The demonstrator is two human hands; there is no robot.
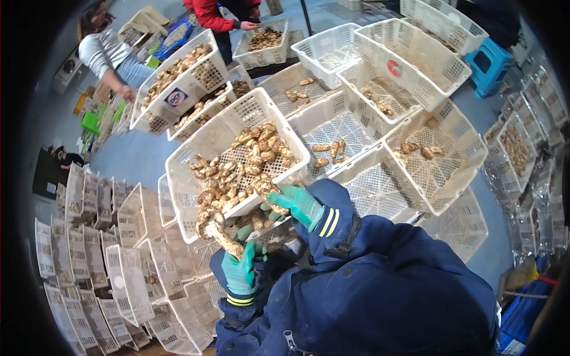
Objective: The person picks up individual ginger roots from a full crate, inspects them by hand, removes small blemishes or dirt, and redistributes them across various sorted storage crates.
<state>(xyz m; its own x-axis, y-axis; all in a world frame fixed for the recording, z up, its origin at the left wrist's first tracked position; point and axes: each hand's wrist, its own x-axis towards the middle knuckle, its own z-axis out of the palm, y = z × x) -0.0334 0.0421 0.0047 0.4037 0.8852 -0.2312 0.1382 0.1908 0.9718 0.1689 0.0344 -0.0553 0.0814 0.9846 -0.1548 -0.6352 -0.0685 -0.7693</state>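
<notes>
My left hand (242, 262), in a green glove, is closed around a long pale mushroom (215, 228) with a brown cap, held just below the near rim of a white plastic crate (202, 142). My right hand (294, 204), also green-gloved, grips another brown mushroom (265, 190) at the crate's near edge. The crate is full of several brown and cream mushrooms. My dark blue sleeves rise from the lower edge.
More white crates (380, 77) with a few mushrooms spread to the right and behind. Stacks of empty crates (101, 249) stand at the left. Two other people work at crates at the top left. A blue stool (490, 62) sits at the top right.
</notes>
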